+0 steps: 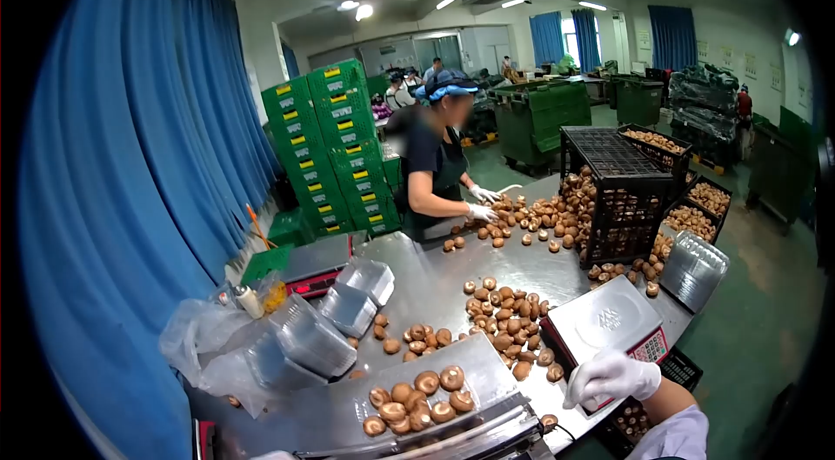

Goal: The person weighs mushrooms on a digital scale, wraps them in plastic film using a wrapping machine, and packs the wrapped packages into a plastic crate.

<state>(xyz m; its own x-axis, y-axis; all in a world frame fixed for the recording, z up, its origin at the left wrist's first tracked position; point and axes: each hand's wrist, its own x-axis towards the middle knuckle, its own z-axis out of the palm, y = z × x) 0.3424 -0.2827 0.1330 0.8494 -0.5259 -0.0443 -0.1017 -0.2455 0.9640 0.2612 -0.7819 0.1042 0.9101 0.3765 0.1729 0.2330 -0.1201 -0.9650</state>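
My right hand (604,377), in a white glove, is above the table's front edge, beside the white digital scale (606,314) with a red keypad side. Its fingers are curled together, and whatever they may hold is hidden. Out of view is my left hand. In front of me, a group of brown shiitake mushrooms (426,383) sits in what looks like a clear plastic tray on a metal platform (493,364). Beyond lies a loose pile of mushrooms (509,318) on the steel table (435,273), left of the scale.
Clear plastic trays (304,334) are stacked at left beside a plastic bag (196,330); more trays (693,269) stand at right. A co-worker (439,151) in white gloves handles mushrooms across the table. A black crate (622,221) lies tipped, mushrooms spilling out. Green crates (344,147) rise behind.
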